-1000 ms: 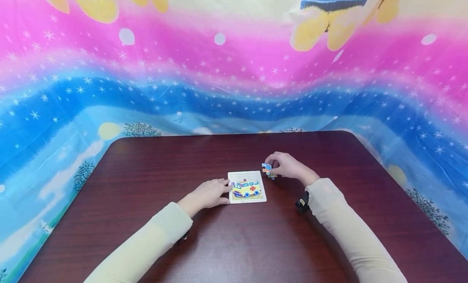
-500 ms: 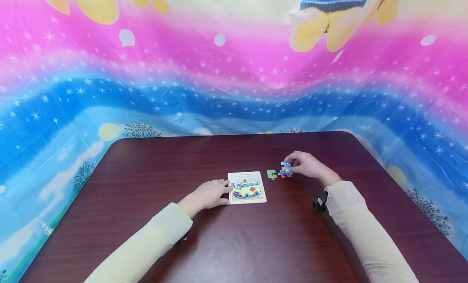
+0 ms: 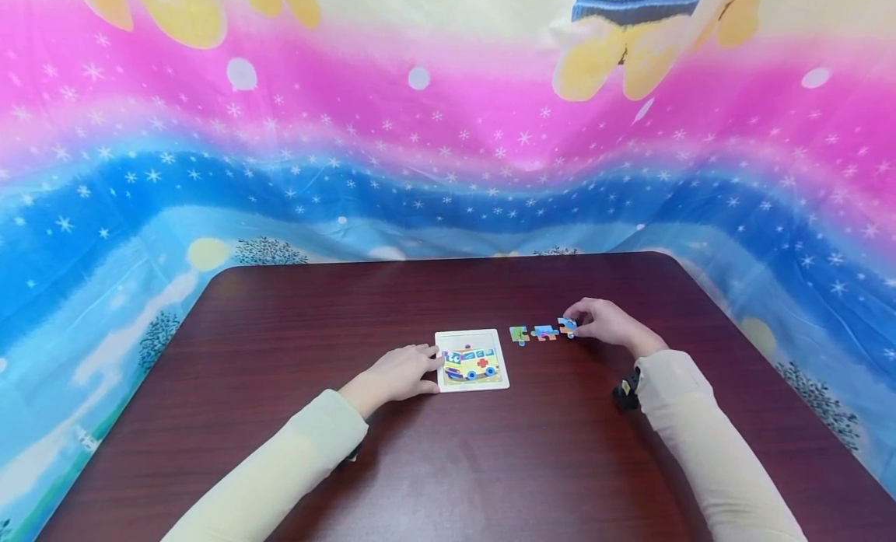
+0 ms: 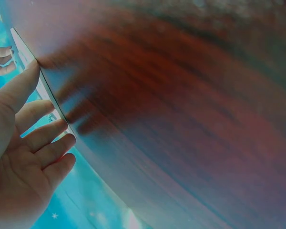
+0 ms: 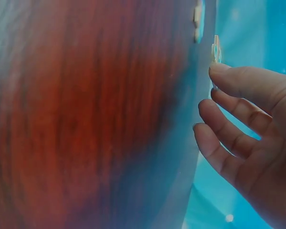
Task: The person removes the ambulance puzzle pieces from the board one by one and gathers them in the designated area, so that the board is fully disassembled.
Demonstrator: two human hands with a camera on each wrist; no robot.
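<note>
The worktop is dark red-brown, wood-grained, with rounded far corners. Behind it and along both sides hangs a softly folded cloth, banded cream, pink and blue from the top down, and printed with white snowflakes, pale dots, yellow shapes, a blue striped patch and small dark trees.

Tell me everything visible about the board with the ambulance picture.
The board is thin and nearly square, its pale border framing a cartoon yellow ambulance with blue wheels and a red cross; material unclear. It lies flat on the dark table, left of the puzzle pieces. The left hand touches its left edge.
</note>
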